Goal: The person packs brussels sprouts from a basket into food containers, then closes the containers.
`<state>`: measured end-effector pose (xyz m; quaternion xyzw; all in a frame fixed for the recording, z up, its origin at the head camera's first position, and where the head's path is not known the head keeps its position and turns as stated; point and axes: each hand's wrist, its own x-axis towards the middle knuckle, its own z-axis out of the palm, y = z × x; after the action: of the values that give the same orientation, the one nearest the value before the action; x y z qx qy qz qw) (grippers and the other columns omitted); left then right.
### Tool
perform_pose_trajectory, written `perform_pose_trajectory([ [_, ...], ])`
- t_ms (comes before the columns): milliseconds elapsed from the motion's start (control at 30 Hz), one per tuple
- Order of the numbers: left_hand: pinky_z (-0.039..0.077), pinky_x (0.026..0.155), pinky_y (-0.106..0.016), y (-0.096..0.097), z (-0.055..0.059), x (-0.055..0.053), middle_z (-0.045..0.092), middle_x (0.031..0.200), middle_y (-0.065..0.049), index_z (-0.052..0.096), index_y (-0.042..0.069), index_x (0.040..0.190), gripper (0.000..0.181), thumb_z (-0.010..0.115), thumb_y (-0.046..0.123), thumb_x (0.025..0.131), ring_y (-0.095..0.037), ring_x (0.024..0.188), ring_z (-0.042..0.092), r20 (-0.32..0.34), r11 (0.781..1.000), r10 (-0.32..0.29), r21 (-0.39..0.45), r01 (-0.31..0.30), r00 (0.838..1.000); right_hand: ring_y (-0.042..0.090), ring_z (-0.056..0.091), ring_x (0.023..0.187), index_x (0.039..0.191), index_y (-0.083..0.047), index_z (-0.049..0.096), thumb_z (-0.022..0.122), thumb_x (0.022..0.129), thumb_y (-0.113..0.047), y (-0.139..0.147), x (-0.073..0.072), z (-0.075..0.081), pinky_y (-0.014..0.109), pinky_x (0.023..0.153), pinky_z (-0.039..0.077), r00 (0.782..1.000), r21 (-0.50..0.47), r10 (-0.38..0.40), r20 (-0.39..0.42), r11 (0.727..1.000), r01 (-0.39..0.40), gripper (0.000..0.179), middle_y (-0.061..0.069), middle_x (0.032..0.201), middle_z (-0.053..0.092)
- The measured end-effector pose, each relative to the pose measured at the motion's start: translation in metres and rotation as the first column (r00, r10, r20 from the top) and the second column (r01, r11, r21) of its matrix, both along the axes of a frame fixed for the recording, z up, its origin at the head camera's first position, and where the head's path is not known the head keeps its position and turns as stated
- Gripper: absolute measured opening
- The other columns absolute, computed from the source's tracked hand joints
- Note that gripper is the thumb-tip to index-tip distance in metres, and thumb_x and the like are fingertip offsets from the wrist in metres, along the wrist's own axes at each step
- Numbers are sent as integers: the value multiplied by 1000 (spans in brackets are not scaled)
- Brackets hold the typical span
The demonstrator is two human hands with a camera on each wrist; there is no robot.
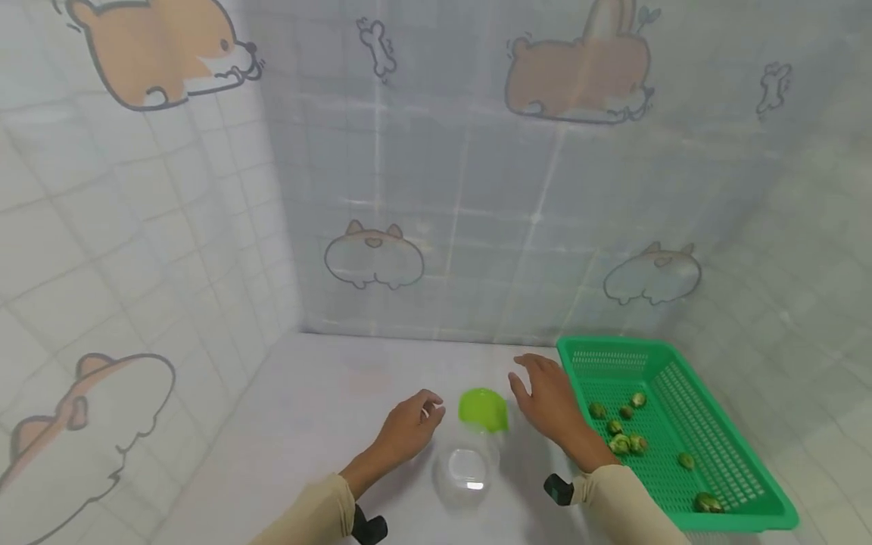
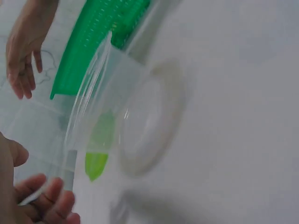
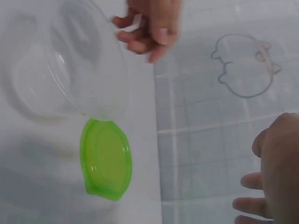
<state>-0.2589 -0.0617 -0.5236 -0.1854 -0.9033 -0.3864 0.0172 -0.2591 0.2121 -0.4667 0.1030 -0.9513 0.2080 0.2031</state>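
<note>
A clear plastic bowl (image 1: 467,473) stands upright on the white tabletop between my two forearms. Just behind it lies a bright green lid (image 1: 483,409), partly seen through the bowl's wall in the left wrist view. My left hand (image 1: 409,425) hovers left of the bowl and lid, its fingers loosely bent, with nothing visibly gripped. On the other side, my right hand (image 1: 548,397) is held in the air between the lid and a green basket (image 1: 732,439), fingers spread and holding nothing. In the right wrist view the lid (image 3: 106,158) shows whole, close to the bowl's rim.
Several Brussels sprouts (image 1: 618,443) lie in the perforated basket at the right, most of them near its left side. A tiled-pattern sheet with cartoon dogs (image 1: 373,257) rises behind the table and along both sides.
</note>
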Motion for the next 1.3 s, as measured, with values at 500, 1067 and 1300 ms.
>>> perform_pose_trajectory([
  [500, 41, 53, -25, -18, -10, 23, 57, 68, 3, 62, 9, 91, 34, 56, 41, 102, -13, 59, 50, 344, 988, -85, 153, 33, 935, 38, 63, 112, 136, -5, 57, 53, 106, -23, 86, 54, 14, 51, 81, 54, 999, -292, 31, 35, 956, -19, 35, 17, 133, 61],
  [1067, 40, 53, -23, -10, -16, 26, 58, 67, -1, 63, 8, 84, 30, 59, 32, 101, -14, 59, 49, 404, 964, -171, 256, 68, 898, 52, 57, 114, 135, 9, 54, 69, 95, -14, 172, 21, -12, 57, 83, 52, 935, -37, 61, 350, 998, -51, 48, 33, 131, 57],
  [1300, 40, 53, -23, -8, -19, 27, 58, 66, 1, 63, 8, 84, 29, 58, 31, 102, -13, 58, 49, 423, 967, -172, 246, 70, 889, 53, 55, 116, 134, 11, 53, 69, 95, -12, 183, 2, -29, 55, 85, 53, 890, -44, 105, 444, 994, -96, 48, 34, 130, 56],
])
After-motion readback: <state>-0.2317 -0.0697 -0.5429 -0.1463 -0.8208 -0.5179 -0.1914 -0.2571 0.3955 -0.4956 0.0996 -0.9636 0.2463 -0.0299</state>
